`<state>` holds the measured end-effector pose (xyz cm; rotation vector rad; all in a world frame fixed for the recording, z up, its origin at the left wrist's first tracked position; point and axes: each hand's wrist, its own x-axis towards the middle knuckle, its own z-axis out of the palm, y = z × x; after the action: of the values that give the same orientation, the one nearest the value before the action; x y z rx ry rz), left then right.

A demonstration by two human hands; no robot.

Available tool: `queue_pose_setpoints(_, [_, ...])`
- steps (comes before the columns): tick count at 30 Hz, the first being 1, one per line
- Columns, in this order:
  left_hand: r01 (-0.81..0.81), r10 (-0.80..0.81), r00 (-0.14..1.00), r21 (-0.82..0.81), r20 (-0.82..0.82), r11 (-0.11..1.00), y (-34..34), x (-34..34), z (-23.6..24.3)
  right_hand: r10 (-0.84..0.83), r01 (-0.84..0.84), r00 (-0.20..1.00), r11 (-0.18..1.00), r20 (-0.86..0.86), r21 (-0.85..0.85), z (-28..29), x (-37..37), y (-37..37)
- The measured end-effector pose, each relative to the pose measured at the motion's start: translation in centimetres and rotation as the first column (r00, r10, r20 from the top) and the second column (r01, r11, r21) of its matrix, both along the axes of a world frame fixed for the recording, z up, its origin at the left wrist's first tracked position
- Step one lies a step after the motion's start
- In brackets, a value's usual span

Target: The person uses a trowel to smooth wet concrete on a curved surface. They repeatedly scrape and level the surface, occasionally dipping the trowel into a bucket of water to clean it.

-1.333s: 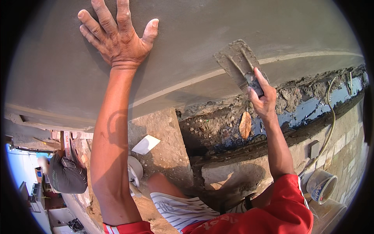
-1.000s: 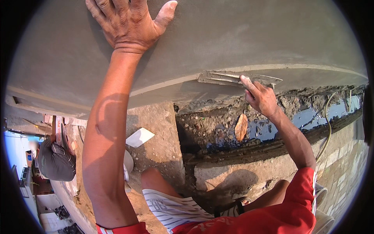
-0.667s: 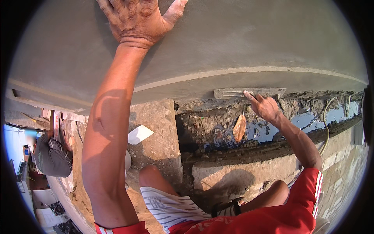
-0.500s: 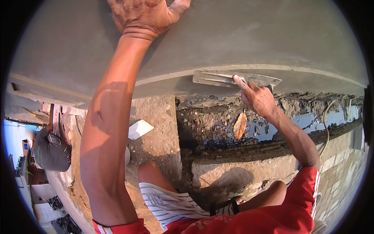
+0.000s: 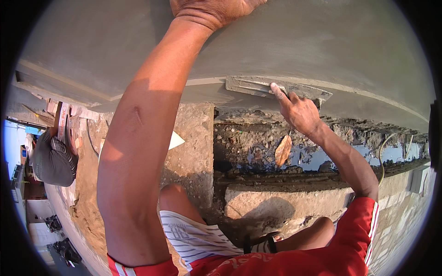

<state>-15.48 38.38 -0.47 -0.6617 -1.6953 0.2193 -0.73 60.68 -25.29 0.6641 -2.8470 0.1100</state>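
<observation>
My left hand [image 5: 216,10] rests against the smooth grey plastered wall [image 5: 322,41] at the top of the view. Its thumb stretches out to the right, and the other fingertips are cut off by the picture's edge. Lower and to the right, my right hand [image 5: 300,114] grips a long steel plastering trowel [image 5: 248,86], index finger extended along its back. The mortar-smeared blade lies against the wall's lower part, overlapping a pale raised band [image 5: 354,92] that runs along it.
Below the wall runs a drainage channel with dark water [image 5: 313,157] and a dry brown leaf [image 5: 282,151]. Concrete slabs [image 5: 191,133] border it, one bearing a white sheet [image 5: 175,140]. A hose [image 5: 381,156] crosses at right. Another person [image 5: 53,158] is at far left.
The whole view has shifted, so my left hand now sits farther right and higher, more cut off. The trowel has barely moved against the wall, still in my right hand.
</observation>
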Motion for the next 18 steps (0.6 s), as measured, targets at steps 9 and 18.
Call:
queue_pose_setpoints(9, [0.248,-0.256,0.963,0.097,0.089,0.964,0.4,-0.7,-0.4,-0.055,-0.012,0.960,0.971,0.274,0.239,0.3,2.9,1.4])
queue_pose_setpoints(18, [0.275,-0.277,0.961,0.085,0.007,0.958,0.6,-1.1,-0.2,-0.104,-0.043,0.953,0.883,0.283,0.468,-1.7,0.8,0.7])
